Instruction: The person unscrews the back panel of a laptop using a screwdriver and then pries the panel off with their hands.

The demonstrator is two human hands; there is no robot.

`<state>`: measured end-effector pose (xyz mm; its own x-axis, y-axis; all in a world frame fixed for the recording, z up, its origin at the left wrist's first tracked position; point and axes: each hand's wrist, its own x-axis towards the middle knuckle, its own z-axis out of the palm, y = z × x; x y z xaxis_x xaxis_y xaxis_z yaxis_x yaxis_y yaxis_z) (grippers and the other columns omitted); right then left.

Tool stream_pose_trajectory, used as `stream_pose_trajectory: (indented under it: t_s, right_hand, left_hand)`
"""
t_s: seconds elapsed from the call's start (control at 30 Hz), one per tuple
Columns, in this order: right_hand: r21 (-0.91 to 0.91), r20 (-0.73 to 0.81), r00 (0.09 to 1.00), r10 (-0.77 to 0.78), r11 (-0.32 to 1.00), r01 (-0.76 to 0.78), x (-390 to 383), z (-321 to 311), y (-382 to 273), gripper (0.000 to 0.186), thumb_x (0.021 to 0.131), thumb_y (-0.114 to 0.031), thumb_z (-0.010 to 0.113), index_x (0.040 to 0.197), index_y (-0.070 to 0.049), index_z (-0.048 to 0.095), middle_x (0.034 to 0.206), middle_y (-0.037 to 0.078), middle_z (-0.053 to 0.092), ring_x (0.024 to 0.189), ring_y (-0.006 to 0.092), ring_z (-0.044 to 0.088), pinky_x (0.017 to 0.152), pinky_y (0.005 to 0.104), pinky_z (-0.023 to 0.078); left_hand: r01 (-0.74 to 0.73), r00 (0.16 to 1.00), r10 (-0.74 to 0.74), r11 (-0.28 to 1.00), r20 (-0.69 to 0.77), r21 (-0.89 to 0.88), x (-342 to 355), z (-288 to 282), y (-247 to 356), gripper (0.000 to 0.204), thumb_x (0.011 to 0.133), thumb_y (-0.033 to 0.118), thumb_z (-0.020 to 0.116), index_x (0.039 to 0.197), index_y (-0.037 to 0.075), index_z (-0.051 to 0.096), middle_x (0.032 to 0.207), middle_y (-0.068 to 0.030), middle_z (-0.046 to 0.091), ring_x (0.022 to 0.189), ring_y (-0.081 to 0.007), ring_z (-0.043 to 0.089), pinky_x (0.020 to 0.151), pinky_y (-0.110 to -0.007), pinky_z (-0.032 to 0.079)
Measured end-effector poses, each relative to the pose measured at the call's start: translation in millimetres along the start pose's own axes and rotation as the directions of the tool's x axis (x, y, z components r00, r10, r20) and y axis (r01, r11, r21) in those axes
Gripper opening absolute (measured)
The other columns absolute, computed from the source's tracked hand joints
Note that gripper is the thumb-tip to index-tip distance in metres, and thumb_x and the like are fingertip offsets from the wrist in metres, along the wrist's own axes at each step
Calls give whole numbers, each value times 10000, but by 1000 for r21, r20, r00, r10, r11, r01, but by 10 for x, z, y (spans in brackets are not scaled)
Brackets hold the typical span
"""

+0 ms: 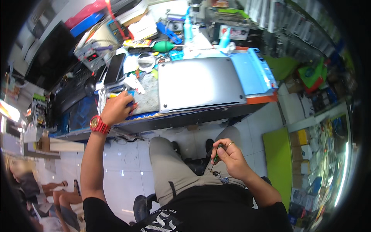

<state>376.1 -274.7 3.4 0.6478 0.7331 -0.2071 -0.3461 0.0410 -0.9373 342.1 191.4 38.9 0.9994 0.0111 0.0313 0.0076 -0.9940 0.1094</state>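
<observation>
Silver-grey metal laptop (201, 83), shut and underside up, lies flat on the cluttered dark-fronted counter (177, 120) straight ahead of the person. Small round black feet (165, 105) show at its corners, so the bottom panel looks to be on, afaict.

Re: hands, the right hand (232, 158) is down over the lap, thumb and fingers pinching a thin green-handled screwdriver (215, 157), tip pointing down, well apart from the laptop. The left hand (116, 108), w/ a chunky red wristwatch (99, 124) on the wrist, is at the counter's front edge left of the laptop, fingers curled over small blue bits. Can't tell if it's gripping anything tbh.

Progress-wise: panel on = that part's done imo. Screws are too small to make out, so no idea how much driver work is left. Nothing's touching the laptop from above rn. FWIW, there's a flat light-blue tray (247, 73) just beside it on the right.
</observation>
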Motion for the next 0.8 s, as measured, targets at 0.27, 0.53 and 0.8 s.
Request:
stream_pose_trajectory:
  t_s: [0.27, 0.53, 0.8]
  right_hand:
    - [-3, -231, 973, -29, 1000, 29, -444, -321, -6, 189, 1134, -160, 486, 1261, -24, 520, 981, 78, 640, 862, 157, 661, 806, 314, 554]
    - [-268, -343, 869, -356, 924, 273, 4, -702, -864, 185, 1136, -143, 467, 1255, -10, 516, 916, 67, 609, 823, 136, 640, 771, 293, 544]
    - [-899, -235, 781, -579, 435, 52, 1550, -1019, -1659, 194, 1028, -175, 642, 1093, 7, 631, 902, 199, 698, 791, 299, 702, 691, 397, 516]
  left_hand:
    - [194, 927, -203, 979, -315, -61, -218, -168, -193, 140, 957, 150, 707, 1010, 32, 655, 1023, -169, 639, 938, -437, 647, 777, -473, 508]
    - [567, 805, -529, 819, -270, 87, -641, -121, -962, 185, 960, 207, 709, 1030, 36, 692, 1048, -190, 683, 998, -430, 663, 861, -462, 522]
    - [525, 613, -647, 763, -453, -379, -690, -62, -977, 193, 1016, 140, 661, 1112, -27, 659, 1022, -116, 707, 962, -222, 657, 882, -349, 513]
